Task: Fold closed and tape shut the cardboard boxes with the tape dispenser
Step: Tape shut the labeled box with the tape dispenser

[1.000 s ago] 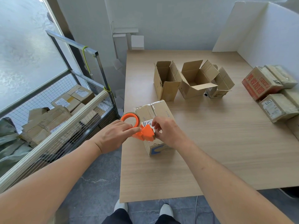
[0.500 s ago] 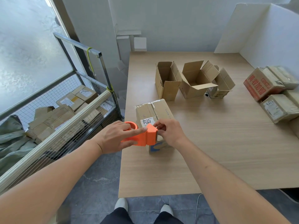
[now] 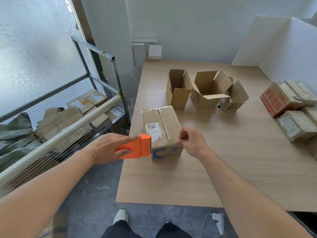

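- Standing at the near edge of the wooden table (image 3: 231, 169), a person shows two white shoes (image 3: 121, 216) and dark trouser legs on the grey floor, with a white plug and cable (image 3: 217, 219) lying beside them.
- Left hand (image 3: 109, 148) grips the orange tape dispenser (image 3: 135, 149), index finger stretched along its top and thumb curled against its side; the dispenser's front end sits against the near left corner of the closed cardboard box (image 3: 162, 129).
- Right hand (image 3: 192, 141) pinches at the box's near right top edge, fingers curled in on the tape there.
- That box stands near the table's left edge, flaps folded shut, clear tape along the centre seam and a white label with handwriting on top.
- Farther back, three open boxes (image 3: 205, 90) stand in a row, touching one another, flaps up.
- At the right edge lie several sealed boxes (image 3: 281, 100), one printed in red.
- Left of the table, a wire-mesh cart (image 3: 82, 107) holds more cardboard boxes.
- White boards (image 3: 274, 47) lean at the far right corner.
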The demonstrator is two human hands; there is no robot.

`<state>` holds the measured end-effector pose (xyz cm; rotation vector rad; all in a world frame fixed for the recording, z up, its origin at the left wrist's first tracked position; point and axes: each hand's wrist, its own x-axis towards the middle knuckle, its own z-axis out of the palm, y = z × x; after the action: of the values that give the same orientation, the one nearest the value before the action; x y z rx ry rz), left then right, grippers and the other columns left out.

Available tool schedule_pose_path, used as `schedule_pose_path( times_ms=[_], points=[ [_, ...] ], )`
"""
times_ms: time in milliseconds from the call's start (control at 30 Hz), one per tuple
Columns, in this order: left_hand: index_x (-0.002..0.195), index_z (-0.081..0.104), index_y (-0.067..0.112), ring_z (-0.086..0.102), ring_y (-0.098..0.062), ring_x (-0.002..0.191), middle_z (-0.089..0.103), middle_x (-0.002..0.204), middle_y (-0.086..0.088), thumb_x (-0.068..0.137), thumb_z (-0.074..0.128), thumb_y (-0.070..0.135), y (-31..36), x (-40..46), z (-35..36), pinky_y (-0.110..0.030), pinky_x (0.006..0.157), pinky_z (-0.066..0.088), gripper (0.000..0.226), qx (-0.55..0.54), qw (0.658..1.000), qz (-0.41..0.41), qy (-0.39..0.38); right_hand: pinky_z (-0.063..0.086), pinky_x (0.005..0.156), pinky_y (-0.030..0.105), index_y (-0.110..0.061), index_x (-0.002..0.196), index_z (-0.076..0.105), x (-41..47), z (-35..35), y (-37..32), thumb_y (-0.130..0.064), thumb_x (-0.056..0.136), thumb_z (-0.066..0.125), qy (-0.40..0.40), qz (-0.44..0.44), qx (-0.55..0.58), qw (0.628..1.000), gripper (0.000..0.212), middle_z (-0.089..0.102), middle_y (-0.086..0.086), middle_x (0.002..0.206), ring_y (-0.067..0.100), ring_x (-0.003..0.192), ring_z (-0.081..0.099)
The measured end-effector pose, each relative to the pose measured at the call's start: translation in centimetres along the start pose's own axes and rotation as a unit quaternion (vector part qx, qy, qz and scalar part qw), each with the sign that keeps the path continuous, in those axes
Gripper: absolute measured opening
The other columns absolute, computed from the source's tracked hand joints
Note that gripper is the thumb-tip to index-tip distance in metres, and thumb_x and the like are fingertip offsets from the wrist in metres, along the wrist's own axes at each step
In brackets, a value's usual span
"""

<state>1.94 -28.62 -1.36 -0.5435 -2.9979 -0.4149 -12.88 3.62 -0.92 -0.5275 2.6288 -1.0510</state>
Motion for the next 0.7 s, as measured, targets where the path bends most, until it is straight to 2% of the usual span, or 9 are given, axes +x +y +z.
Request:
schedule_pose_path(
  times_ms=[100, 200, 267, 333, 433, 467, 700],
  points=[
    [0.159, 0.014, 0.049, 0.060, -0.010, 0.087, 0.067, 0.114, 0.010, 0.100, 0.040, 0.060, -0.1, -1.0, 0.3, -0.020, 0.075, 0.043, 0.065, -0.008, 1.000, -0.027, -0.009, 0.050, 0.071, 0.030, -0.012, 0.074, 0.062, -0.1, -1.4, 1.6, -0.005, 0.072, 0.087, 0.010, 0.016, -0.011, 1.000, 0.026, 0.071, 0.002, 0.075, 0.023, 0.075, 0.066],
    [0.157, 0.013, 0.053, 0.054, -0.002, 0.079, 0.062, 0.102, 0.016, 0.099, 0.039, 0.064, 0.4, -1.4, 0.6, -0.012, 0.071, 0.038, 0.065, -0.027, 0.998, -0.058, -0.012, 0.055, 0.075, 0.034, -0.009, 0.074, 0.065, 0.1, -2.3, 2.5, -0.004, 0.072, 0.088, 0.022, 0.015, -0.017, 1.000, 0.024, 0.074, 0.003, 0.074, 0.024, 0.077, 0.070],
    [0.157, 0.016, 0.053, 0.053, 0.001, 0.075, 0.060, 0.096, 0.018, 0.098, 0.038, 0.066, 0.8, -1.1, 1.0, -0.011, 0.069, 0.038, 0.064, -0.040, 0.996, -0.077, -0.014, 0.055, 0.076, 0.033, -0.009, 0.074, 0.066, 0.5, -2.6, 2.7, -0.003, 0.072, 0.088, 0.027, 0.009, -0.021, 0.999, 0.023, 0.074, 0.002, 0.073, 0.020, 0.076, 0.070],
    [0.156, 0.017, 0.054, 0.054, 0.003, 0.075, 0.059, 0.092, 0.018, 0.097, 0.040, 0.067, 1.1, -0.8, 1.5, -0.014, 0.068, 0.041, 0.064, -0.057, 0.994, -0.091, -0.021, 0.054, 0.073, 0.028, -0.008, 0.076, 0.067, 1.1, -2.7, 2.9, -0.004, 0.072, 0.089, 0.019, 0.014, -0.029, 0.999, 0.023, 0.074, 0.003, 0.074, 0.020, 0.075, 0.070],
    [0.155, 0.018, 0.056, 0.057, -0.002, 0.076, 0.061, 0.091, 0.015, 0.096, 0.043, 0.066, 1.2, -0.5, 2.5, -0.025, 0.071, 0.049, 0.065, -0.076, 0.991, -0.107, -0.037, 0.046, 0.060, 0.011, -0.008, 0.078, 0.064, 1.9, -2.6, 3.6, -0.006, 0.071, 0.090, 0.003, 0.029, -0.038, 0.999, 0.027, 0.073, 0.005, 0.074, 0.020, 0.073, 0.069],
    [0.154, 0.019, 0.057, 0.058, -0.003, 0.076, 0.061, 0.090, 0.015, 0.096, 0.044, 0.066, 1.2, -0.4, 2.9, -0.026, 0.071, 0.049, 0.064, -0.082, 0.989, -0.114, -0.038, 0.044, 0.058, 0.010, -0.009, 0.077, 0.063, 2.1, -2.5, 3.9, -0.005, 0.071, 0.090, 0.000, 0.031, -0.037, 0.999, 0.028, 0.073, 0.006, 0.073, 0.020, 0.073, 0.069],
    [0.151, 0.018, 0.063, 0.060, -0.003, 0.077, 0.062, 0.091, 0.017, 0.095, 0.048, 0.066, 0.7, -0.3, 4.6, -0.034, 0.072, 0.055, 0.064, -0.093, 0.984, -0.142, -0.060, 0.040, 0.054, 0.009, -0.009, 0.078, 0.062, 3.2, -1.4, 5.1, -0.003, 0.071, 0.089, -0.016, 0.038, -0.047, 0.998, 0.029, 0.073, 0.009, 0.077, 0.024, 0.075, 0.067]
  ],
)
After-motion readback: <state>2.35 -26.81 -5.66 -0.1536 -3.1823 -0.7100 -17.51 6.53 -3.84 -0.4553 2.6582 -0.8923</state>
